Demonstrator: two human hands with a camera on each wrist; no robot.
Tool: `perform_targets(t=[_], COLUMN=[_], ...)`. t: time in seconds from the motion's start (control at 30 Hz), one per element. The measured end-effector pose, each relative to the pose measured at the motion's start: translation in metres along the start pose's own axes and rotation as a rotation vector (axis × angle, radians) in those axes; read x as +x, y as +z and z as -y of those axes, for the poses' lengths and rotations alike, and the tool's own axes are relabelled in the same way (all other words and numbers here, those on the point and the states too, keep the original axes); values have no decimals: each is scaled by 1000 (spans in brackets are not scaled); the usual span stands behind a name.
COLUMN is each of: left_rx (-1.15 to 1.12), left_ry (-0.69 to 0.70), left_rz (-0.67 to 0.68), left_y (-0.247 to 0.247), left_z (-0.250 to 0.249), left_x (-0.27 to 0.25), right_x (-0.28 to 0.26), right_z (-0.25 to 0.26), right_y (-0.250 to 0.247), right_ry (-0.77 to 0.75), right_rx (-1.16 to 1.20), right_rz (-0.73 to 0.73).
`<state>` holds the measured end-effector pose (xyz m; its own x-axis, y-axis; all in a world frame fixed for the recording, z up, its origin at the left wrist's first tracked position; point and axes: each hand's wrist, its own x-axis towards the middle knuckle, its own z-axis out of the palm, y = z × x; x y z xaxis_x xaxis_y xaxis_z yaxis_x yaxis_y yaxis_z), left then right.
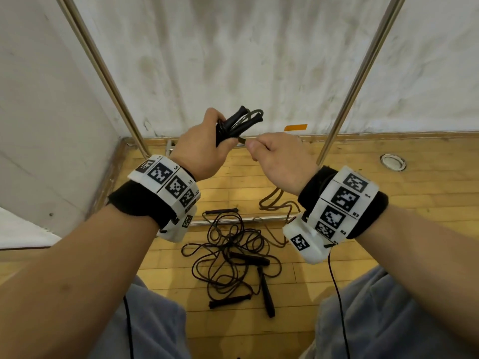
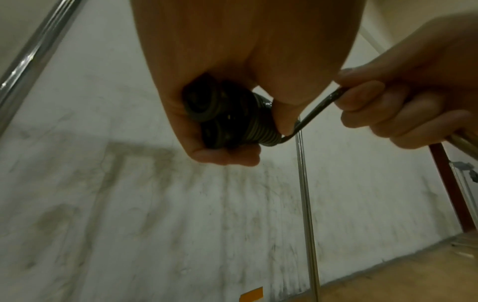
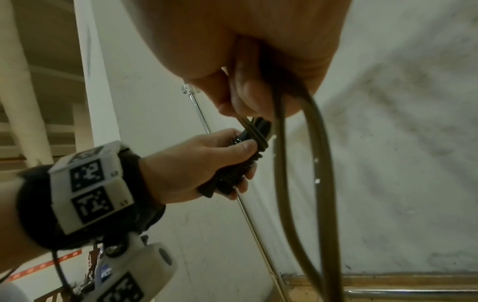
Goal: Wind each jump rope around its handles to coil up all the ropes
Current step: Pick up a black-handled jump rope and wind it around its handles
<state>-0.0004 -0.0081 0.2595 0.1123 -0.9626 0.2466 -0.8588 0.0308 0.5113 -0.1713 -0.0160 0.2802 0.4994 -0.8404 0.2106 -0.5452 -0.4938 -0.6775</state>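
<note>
My left hand [image 1: 207, 146] grips two black jump-rope handles [image 1: 238, 123] held together, with several turns of dark rope wound round them [image 2: 261, 126]. My right hand [image 1: 274, 154] pinches the free olive-dark rope [image 2: 318, 108] just right of the handles and holds it taut. From the right palm the slack rope [image 3: 318, 163] hangs in a long loop toward the floor. More black jump ropes [image 1: 228, 252] lie tangled on the wooden floor below, with several loose handles [image 1: 268, 296] among them.
Two slanted metal poles [image 1: 103, 73] [image 1: 363, 73] frame the white wall ahead. A metal bar [image 1: 233, 221] lies on the floor behind the rope pile. A round floor fitting [image 1: 392, 161] sits at the right. My grey-trousered knees [image 1: 388, 320] flank the pile.
</note>
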Motion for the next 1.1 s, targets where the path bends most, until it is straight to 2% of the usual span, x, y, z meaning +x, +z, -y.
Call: perform_targets(t=[0.2,0.33,0.47,0.63,0.87,1.1], left_rx=[118,121,131,103,42,-19], left_ry=[8,29,124,159,261,309], left_rz=[108,185,229,204,119,161], left_y=[6,9,13,15,15,6], left_z=[-1,-8,-18,-29,-33,-39], left_x=[-3,-7,-14,-17,-20,-25], right_x=[-8,-3,5,18,24,26], right_z=[-2,-4,-11,-23,-28,-34], right_y=[0,-8,-18,-29,-33,-39], right_ry=[-27,-83,-75,-10,102,189], right_rx=[-70,-146,-263,-305,-66,137], right_rz=[110,73,-5,5,9,86])
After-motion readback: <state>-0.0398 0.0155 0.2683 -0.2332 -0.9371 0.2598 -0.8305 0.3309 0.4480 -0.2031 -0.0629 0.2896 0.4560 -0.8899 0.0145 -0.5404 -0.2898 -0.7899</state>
